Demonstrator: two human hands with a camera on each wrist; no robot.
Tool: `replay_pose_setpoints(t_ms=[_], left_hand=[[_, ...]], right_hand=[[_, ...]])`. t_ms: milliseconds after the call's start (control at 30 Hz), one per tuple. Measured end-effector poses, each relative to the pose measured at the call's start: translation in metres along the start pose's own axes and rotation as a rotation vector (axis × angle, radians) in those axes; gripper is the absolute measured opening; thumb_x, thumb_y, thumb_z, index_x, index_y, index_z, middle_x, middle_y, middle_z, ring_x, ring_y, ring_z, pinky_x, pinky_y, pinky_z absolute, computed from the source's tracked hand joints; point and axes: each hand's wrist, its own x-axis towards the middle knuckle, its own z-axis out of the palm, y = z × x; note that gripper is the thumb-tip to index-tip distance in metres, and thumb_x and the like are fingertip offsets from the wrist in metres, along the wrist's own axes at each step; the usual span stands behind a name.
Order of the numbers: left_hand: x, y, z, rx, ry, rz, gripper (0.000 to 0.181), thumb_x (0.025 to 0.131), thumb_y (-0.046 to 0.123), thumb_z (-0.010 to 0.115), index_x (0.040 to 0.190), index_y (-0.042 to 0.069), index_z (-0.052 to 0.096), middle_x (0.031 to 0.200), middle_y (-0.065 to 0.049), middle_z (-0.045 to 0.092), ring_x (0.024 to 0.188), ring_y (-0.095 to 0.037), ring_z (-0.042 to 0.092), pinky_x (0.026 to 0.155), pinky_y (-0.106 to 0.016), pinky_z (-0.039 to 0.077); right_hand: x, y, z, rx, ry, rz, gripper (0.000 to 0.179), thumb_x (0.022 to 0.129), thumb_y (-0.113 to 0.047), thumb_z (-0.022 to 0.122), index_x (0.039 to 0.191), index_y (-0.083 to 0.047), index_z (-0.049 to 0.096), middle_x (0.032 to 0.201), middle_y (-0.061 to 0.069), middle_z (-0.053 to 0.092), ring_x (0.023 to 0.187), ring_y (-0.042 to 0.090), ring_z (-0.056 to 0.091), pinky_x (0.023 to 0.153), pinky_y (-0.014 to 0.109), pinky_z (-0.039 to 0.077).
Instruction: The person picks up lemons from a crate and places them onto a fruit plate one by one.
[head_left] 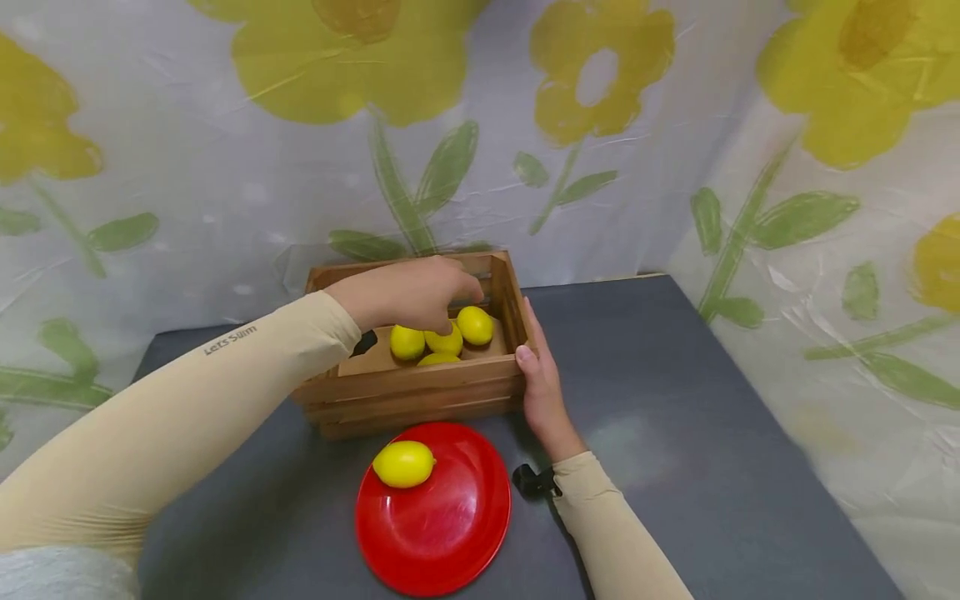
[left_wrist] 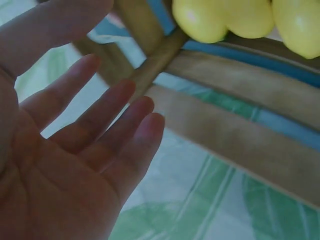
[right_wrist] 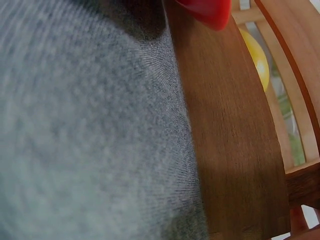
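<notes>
My left hand [head_left: 416, 292] reaches over a slatted wooden crate [head_left: 420, 387] at the back of the table. In the left wrist view, its fingers [left_wrist: 125, 145] are loosely spread and the palm holds nothing. Several yellow lemons [head_left: 475, 325] lie together inside the crate, just below that hand. My right hand [head_left: 545, 392] holds the crate's right end, thumb at the front corner and fingers along the outer side. In front of the crate sits a red plate [head_left: 442, 533] with one lemon [head_left: 403, 464] near its upper left edge. The right wrist view does not show the right hand.
The crate stands on a dark grey table [head_left: 622, 400]. Behind the table hangs a pale sheet [head_left: 300, 167] printed with yellow flowers. A small black device [head_left: 534, 482] is strapped at the right wrist, beside the plate.
</notes>
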Motion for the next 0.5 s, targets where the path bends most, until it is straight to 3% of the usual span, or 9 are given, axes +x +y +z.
replay_pose_setpoints(t_ms=[200, 333, 500], left_hand=[[0.026, -0.011, 0.016, -0.030, -0.044, -0.041, 0.057, 0.091, 0.002, 0.072, 0.147, 0.009, 0.066, 0.147, -0.012, 0.066, 0.131, -0.030, 0.062, 0.111, -0.046, 0.056], [0.033, -0.018, 0.028, -0.046, -0.078, -0.091, 0.059, 0.091, 0.003, 0.072, 0.149, 0.009, 0.065, 0.148, -0.014, 0.064, 0.123, -0.028, 0.062, 0.106, -0.042, 0.058], [0.038, -0.025, 0.039, -0.020, -0.077, -0.095, 0.057, 0.090, 0.002, 0.074, 0.147, 0.008, 0.067, 0.146, -0.016, 0.064, 0.122, -0.028, 0.063, 0.107, -0.043, 0.057]], right_hand=[[-0.004, -0.003, 0.004, -0.003, 0.007, -0.002, 0.071, 0.103, -0.041, 0.045, 0.171, -0.041, 0.026, 0.179, -0.008, 0.024, 0.163, 0.028, 0.030, 0.129, 0.067, 0.025], [-0.006, -0.002, 0.012, -0.006, -0.008, 0.008, 0.070, 0.103, -0.043, 0.045, 0.170, -0.045, 0.026, 0.179, -0.012, 0.024, 0.163, 0.026, 0.029, 0.130, 0.065, 0.025], [-0.007, -0.002, 0.018, 0.006, -0.011, -0.009, 0.071, 0.103, -0.042, 0.046, 0.171, -0.042, 0.026, 0.179, -0.010, 0.024, 0.164, 0.026, 0.028, 0.131, 0.065, 0.023]])
